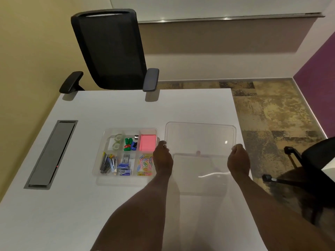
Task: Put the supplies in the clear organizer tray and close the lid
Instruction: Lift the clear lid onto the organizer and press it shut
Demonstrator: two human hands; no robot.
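Observation:
The clear organizer tray point(98, 163) sits on the white table, left of my hands. Its compartments hold tape rolls point(118, 140), green and blue clips point(129, 143), a pink sticky-note pad point(147, 142), pens point(107, 163), staple boxes point(125, 167) and coloured paper clips point(145, 163). The clear lid point(200, 136) is lifted and tilted to the right of the tray. My left hand point(163, 157) grips the lid's left edge. Its right edge is gripped by my right hand point(238, 158).
A grey cable hatch point(51, 153) is set into the white table point(72, 214) at the left. A black office chair point(112, 49) stands at the far edge. Another black chair point(308, 169) is on the floor at the right.

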